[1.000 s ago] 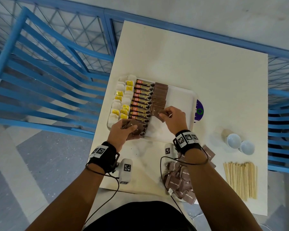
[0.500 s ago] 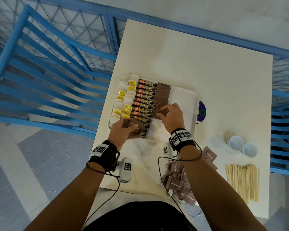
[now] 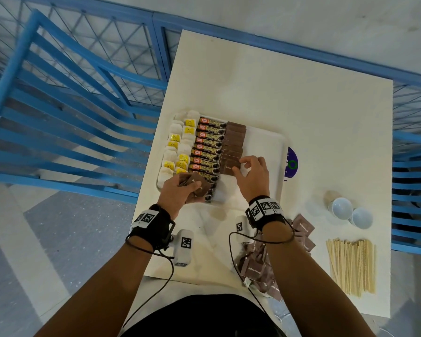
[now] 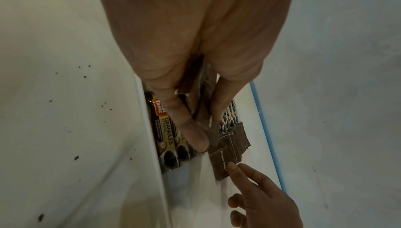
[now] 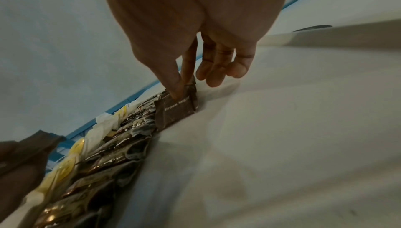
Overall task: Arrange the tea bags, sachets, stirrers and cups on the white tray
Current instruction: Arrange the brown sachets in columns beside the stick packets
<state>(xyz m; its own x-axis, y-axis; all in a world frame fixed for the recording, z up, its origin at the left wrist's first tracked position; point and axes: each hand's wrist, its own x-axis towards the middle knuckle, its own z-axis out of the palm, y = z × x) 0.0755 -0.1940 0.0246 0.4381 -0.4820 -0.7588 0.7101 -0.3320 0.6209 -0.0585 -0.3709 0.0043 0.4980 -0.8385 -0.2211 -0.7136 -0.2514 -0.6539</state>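
On the white tray (image 3: 265, 147) lie tea bags (image 3: 178, 147) at the left, coffee granule sachets (image 3: 208, 147) beside them, then a row of brown sugar sachets (image 3: 235, 139). My right hand (image 3: 240, 165) pinches one brown sugar sachet (image 3: 229, 167) between thumb and forefinger at the near end of that row, flat against the tray; the same sachet (image 5: 175, 110) shows in the right wrist view. Over the tray's near left corner, my left hand (image 3: 192, 187) grips a bunch of brown sugar sachets (image 3: 197, 188), seen again as a bunch (image 4: 206, 120) in the left wrist view.
A heap of loose brown sachets (image 3: 258, 268) lies at the table's near edge. Wooden stirrers (image 3: 350, 266) and two white cups (image 3: 342, 207) sit at the right. A purple disc (image 3: 291, 164) pokes out beside the tray. A blue chair (image 3: 58, 117) stands on the left.
My right hand has carried a brown sachet leftward and set it down at the near end of the brown row. The left hand has stayed put with its bunch.
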